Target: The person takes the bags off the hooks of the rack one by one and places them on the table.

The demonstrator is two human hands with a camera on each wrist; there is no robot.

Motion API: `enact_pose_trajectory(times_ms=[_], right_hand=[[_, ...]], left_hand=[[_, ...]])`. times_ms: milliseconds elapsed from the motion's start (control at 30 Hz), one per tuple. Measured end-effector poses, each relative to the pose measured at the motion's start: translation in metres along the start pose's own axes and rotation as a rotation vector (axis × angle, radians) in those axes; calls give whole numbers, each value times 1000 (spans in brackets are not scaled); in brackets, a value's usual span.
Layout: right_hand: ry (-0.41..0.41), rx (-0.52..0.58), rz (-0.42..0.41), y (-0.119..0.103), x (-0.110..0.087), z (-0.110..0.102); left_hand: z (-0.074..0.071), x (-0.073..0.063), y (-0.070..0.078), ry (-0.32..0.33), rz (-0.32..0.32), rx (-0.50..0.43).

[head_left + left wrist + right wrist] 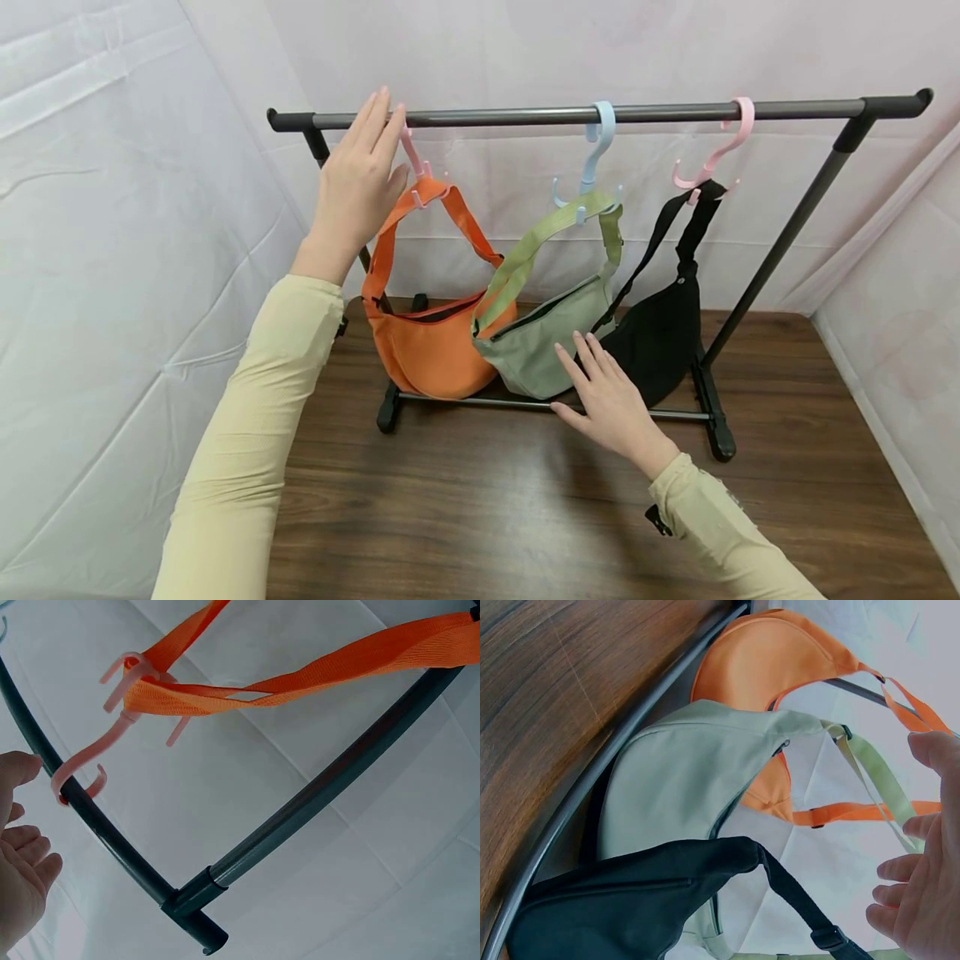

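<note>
My left hand (360, 179) is raised at the left end of the rack's top bar (510, 117), fingers extended, beside a pink hook hanger (412, 154). From that hanger an orange bag (442, 354) hangs by its strap. A light-blue hook hanger (600, 146) carries a sage-green bag (551, 333) in the middle. On the right, a second pink hook hanger (723, 150) holds a black bag (663, 342). My right hand (611, 400) is in front of the green and black bags, fingers spread, holding nothing. In the right wrist view its fingers look relaxed.
The black metal rack has slanted side posts (787, 242) and a lower bar (480, 402) near the brown wooden surface (480, 508). White cloth (150, 250) stands behind and at both sides.
</note>
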State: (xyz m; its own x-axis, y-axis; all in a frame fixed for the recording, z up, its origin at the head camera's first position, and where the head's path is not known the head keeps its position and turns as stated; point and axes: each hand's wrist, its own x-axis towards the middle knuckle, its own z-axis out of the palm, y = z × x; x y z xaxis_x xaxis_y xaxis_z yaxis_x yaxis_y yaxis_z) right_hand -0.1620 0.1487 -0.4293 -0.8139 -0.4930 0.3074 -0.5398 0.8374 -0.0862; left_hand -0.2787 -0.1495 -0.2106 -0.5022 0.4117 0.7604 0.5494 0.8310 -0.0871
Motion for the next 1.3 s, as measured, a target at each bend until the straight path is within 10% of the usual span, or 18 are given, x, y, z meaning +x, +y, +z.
enact_pose_trajectory(times_ms=[867,1300], right_hand=[[-43,16,-34,-14,3,14],[20,-17,-107,-20,24,11]], left_hand=[[2,31,-8,-136,-118,-44],[3,32,-11,-87,-93,-80]])
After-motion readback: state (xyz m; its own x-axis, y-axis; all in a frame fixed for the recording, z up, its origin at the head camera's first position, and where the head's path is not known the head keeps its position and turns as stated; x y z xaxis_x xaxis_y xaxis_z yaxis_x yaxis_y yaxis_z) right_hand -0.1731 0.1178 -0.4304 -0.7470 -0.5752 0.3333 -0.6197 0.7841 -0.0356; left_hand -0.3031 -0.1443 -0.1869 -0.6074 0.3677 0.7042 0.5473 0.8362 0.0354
